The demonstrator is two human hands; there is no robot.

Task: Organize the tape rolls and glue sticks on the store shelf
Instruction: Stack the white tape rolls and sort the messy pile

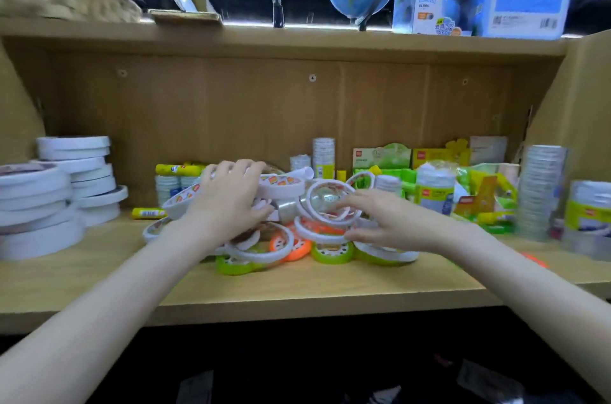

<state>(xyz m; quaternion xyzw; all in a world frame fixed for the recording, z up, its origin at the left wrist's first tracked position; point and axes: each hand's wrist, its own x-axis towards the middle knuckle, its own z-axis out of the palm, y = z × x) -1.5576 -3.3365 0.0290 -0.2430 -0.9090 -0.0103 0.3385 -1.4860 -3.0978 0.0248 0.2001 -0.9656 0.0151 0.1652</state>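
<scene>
The shelf (99, 274) is matt pale wood laminate; the tape rolls (317, 215) show glossy plastic and white paper.

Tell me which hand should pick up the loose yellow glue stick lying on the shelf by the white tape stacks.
Left. The left hand rests on the tape pile right beside the glue stick; the right hand is on the pile's far side.
</scene>
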